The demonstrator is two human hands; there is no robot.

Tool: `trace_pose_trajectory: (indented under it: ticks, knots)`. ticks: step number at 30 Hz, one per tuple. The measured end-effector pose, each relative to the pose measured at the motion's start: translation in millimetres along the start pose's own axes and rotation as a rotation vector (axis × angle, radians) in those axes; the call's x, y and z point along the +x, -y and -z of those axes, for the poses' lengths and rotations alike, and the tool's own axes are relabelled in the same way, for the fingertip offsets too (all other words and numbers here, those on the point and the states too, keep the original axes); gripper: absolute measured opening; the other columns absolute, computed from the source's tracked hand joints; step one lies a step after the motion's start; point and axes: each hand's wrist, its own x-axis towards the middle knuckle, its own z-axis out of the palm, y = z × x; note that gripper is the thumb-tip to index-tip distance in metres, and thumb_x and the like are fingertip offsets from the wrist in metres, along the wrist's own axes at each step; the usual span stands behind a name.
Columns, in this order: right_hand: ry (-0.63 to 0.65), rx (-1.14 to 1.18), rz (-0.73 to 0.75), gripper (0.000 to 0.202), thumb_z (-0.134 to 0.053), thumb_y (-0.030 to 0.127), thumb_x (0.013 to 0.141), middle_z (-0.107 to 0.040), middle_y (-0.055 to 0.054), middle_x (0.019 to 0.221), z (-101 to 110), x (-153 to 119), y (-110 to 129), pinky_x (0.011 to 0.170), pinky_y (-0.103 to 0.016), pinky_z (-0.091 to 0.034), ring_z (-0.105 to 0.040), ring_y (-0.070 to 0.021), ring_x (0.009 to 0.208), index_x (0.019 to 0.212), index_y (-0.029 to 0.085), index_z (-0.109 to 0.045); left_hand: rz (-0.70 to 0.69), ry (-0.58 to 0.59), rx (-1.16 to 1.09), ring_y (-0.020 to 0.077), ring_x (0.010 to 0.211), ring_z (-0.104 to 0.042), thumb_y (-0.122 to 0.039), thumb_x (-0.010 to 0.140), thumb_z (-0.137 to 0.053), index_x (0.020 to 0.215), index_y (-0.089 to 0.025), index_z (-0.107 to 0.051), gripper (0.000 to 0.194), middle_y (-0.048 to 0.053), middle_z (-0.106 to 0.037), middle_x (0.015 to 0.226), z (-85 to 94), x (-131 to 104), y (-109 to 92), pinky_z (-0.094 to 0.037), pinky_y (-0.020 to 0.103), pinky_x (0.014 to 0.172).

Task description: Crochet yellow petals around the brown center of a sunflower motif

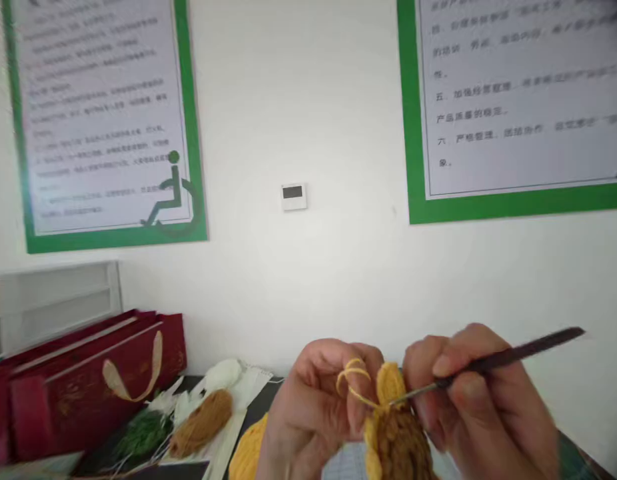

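We see a small crocheted piece of brown and yellow yarn (404,448) held up low in the view, between two bare hands and in front of a plain white wall (298,287). The left hand (313,400) has its fingers curled in, grasping the piece at its yellow edge, and a thin yellow strand of yarn (363,397) loops round one of them before running down to the work. The fingers of the right hand (488,400) grip a slim crochet hook with a dark handle and metal shaft (531,349); its shaft slants down to the left and its tip meets the yellow stitches, though we cannot tell whether it passes through a loop.

Beside the left forearm we find a fuzzy yellow ball of yarn (247,452), partly hidden by it. Farther left on the dark surface (258,405) lie an oblong brown skein of yarn (202,425), a loose dark-green bundle of yarn (142,433) and a rounded white ball of yarn (223,375). Behind the green bundle stands a dark-red gift bag with a pale ribbon handle (83,407).
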Motion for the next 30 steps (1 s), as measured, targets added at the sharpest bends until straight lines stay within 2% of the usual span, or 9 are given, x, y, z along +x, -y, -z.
trace_pose_trajectory:
  ticks: [4, 7, 18, 24, 30]
  knots:
    - [-0.126, 0.025, -0.076, 0.018, -0.051, 0.037, 0.106, -0.059, 0.004, 0.065, -11.9, 0.3, 4.2, 0.047, -0.021, -0.034, -0.046, -0.0070, 0.050, 0.095, 0.026, -0.061, 0.013, 0.002, 0.031, 0.0104, 0.062, -0.053, -0.007, 0.056, -0.090, 0.072, -0.013, -0.070, 0.025, -0.001, -0.058, 0.067, -8.9, -3.5, -7.3, -0.043, 0.020, 0.059]
    - [-0.148, 0.040, -0.101, 0.018, -0.053, 0.038, 0.105, -0.059, 0.004, 0.065, -13.0, 0.9, 3.1, 0.045, -0.020, -0.032, -0.045, -0.0063, 0.048, 0.095, 0.027, -0.060, 0.006, -0.007, 0.065, 0.0093, 0.064, -0.053, -0.005, 0.062, -0.088, 0.077, -0.014, -0.067, 0.027, -0.001, -0.057, 0.072, -11.1, -4.7, -9.3, -0.041, 0.019, 0.059]
    - [-0.165, 0.107, -0.161, 0.019, -0.059, 0.044, 0.101, -0.059, 0.004, 0.064, -6.7, -0.4, -1.4, 0.041, -0.019, -0.027, -0.040, -0.0063, 0.046, 0.093, 0.028, -0.062, 0.035, -0.035, 0.147, 0.0115, 0.069, -0.055, -0.013, 0.066, -0.088, 0.088, -0.017, -0.064, 0.034, 0.001, -0.058, 0.077, -10.4, -10.8, -3.6, -0.038, 0.020, 0.060]
    - [-0.180, 0.097, -0.158, 0.019, -0.058, 0.045, 0.102, -0.060, 0.003, 0.065, -9.8, -1.2, -2.7, 0.043, -0.020, -0.025, -0.039, -0.0062, 0.046, 0.094, 0.028, -0.062, -0.016, -0.076, 0.238, 0.0109, 0.067, -0.053, -0.022, 0.074, -0.088, 0.108, -0.020, -0.069, 0.039, 0.002, -0.061, 0.083, -19.7, -8.4, -6.3, -0.041, 0.024, 0.063]
    - [-0.078, 0.129, -0.137, 0.017, -0.058, 0.046, 0.102, -0.061, 0.003, 0.066, -4.3, -1.3, -7.5, 0.041, -0.019, -0.026, -0.040, -0.0061, 0.044, 0.098, 0.030, -0.062, -0.046, -0.009, 0.218, 0.0116, 0.068, -0.055, -0.021, 0.073, -0.088, 0.113, -0.024, -0.068, 0.045, 0.000, -0.060, 0.078, -10.3, -6.6, -3.6, -0.041, 0.023, 0.063]
